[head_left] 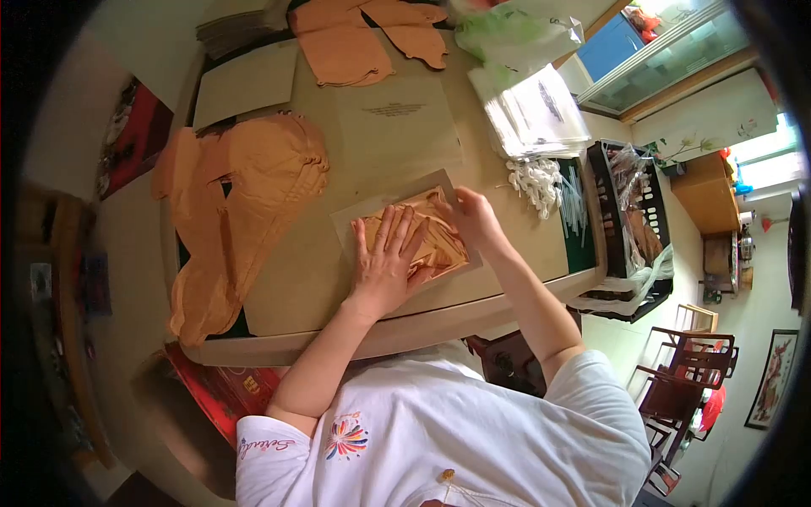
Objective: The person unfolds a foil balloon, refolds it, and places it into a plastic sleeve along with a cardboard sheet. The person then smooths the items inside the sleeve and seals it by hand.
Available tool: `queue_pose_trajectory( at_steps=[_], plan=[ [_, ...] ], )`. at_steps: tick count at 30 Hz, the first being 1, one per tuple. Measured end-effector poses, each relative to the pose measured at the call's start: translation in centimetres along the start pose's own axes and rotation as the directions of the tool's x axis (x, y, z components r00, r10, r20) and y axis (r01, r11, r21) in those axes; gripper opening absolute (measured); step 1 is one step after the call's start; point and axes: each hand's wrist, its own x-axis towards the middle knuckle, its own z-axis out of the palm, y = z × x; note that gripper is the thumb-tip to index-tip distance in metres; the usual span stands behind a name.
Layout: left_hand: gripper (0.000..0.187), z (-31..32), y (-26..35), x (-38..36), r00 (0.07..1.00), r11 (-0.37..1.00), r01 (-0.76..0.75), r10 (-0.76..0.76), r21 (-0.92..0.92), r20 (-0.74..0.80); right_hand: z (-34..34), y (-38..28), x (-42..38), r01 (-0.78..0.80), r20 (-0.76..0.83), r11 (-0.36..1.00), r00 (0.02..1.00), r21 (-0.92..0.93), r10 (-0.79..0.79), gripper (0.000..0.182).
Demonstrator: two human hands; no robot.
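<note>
A folded orange garment [439, 241] lies on a grey-beige card [345, 226] near the table's front edge. My left hand [387, 262] rests flat on the garment's left part, its fingers spread. At the garment's upper right edge is my right hand [475, 221], its fingers curled together; whatever they may pinch is too small to make out. Just beyond the card, a clear plastic bag [397, 135] with small print lies flat on the table.
More orange garments lie at the left [253, 186] and the back [342, 46]. Further items are a board [245, 84], a stack of plastic bags [541, 118], white strings [536, 184], clear strips [574, 203] and a black crate [629, 220] at the right.
</note>
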Motion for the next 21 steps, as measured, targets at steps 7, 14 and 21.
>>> queue_pose_trajectory(
  at_steps=[7, 14, 21],
  plan=[
    [0.072, -0.3, 0.0, 0.0, 1.000, 1.000, -0.007, 0.008, -0.021, 0.031, 1.0, 1.8, -3.1, 0.109, -0.091, 0.989, 0.991, 0.098, -0.101, 0.027],
    [0.059, -2.6, -0.2, 2.0, 0.997, 0.973, -0.025, 0.006, -0.231, -0.082, -1.4, 3.6, -3.1, -0.041, -0.013, 0.873, 0.998, 0.486, 0.055, 0.018],
    [0.038, -1.8, -8.2, 11.5, 0.994, 0.991, 0.085, -0.092, -0.100, -0.061, -7.3, 4.9, -5.7, -0.008, -0.151, 0.779, 0.980, 0.627, 0.133, 0.009]
  ],
)
